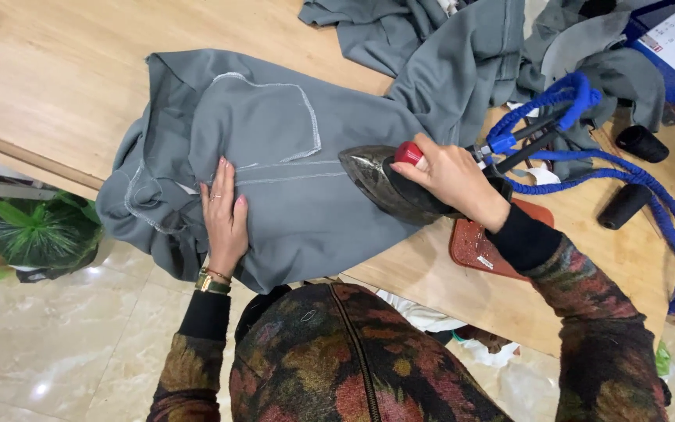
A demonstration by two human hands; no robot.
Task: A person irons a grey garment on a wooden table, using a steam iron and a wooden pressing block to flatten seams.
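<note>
1. My left hand [226,221] lies flat, fingers spread and together with nothing gripped, pressing down on the grey garment [291,156] near its lower edge.
2. My right hand [448,178] is clamped around the handle of the iron [376,184], with the red knob [408,152] showing just beside my thumb.
3. The iron's dark, pointed soleplate rests on the grey garment, tip aimed toward my left hand, the two well apart.
4. The grey garment is spread over the wooden worktop [80,78], its near edge hanging off the front; a stitched pocket patch [263,117] lies above my left hand.
5. A blue braided hose [650,187] runs from the back of the iron and loops off to my right.
6. A reddish-brown iron rest [474,246] lies on the worktop under my right wrist.
7. More grey fabric [462,47] is heaped at the far side, touching the spread piece.
8. Two dark thread spools [625,205] lie near the hose.
9. A green plant [37,230] stands on the tiled floor [80,336] to my left.
</note>
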